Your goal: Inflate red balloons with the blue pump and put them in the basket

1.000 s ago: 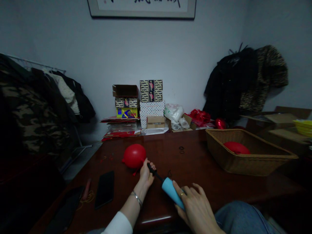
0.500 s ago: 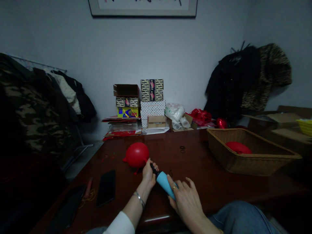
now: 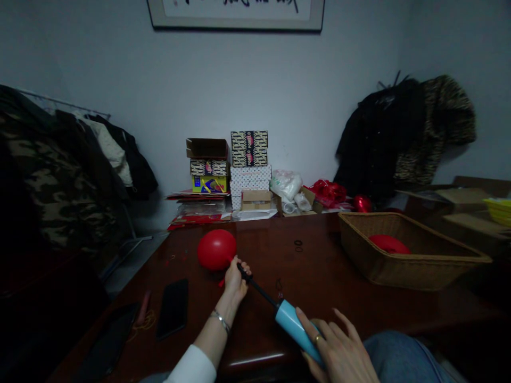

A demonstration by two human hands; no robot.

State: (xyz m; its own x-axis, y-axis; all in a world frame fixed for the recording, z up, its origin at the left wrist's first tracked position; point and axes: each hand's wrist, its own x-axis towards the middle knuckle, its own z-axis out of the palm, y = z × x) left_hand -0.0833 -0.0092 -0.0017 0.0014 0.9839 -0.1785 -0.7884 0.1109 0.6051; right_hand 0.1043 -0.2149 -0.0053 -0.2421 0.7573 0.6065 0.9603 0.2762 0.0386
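Note:
A blue hand balloon pump [image 3: 295,329] lies slantwise across the front of the table, its thin black rod drawn out. My left hand [image 3: 236,279] is closed round the pump's black nozzle end, pinching the neck of an inflated red balloon [image 3: 216,250] there. The balloon is round and sits just beyond my fingers; the exact join is hidden by them. Lower right, my right hand [image 3: 339,343] grips the blue barrel, thumb and fingers around it, with some fingers raised.
On the right a wicker basket [image 3: 415,263] holds another red balloon [image 3: 389,244]. A black phone [image 3: 173,308], a dark tablet-like slab [image 3: 109,340] and yellow rubber bands [image 3: 146,322] lie at left. Small dark rings [image 3: 298,243] rest mid-table. Stacked boxes [image 3: 249,149] stand behind the table.
My right hand has pulled the blue barrel down and right, exposing the black rod. My left hand and the balloon have shifted slightly left.

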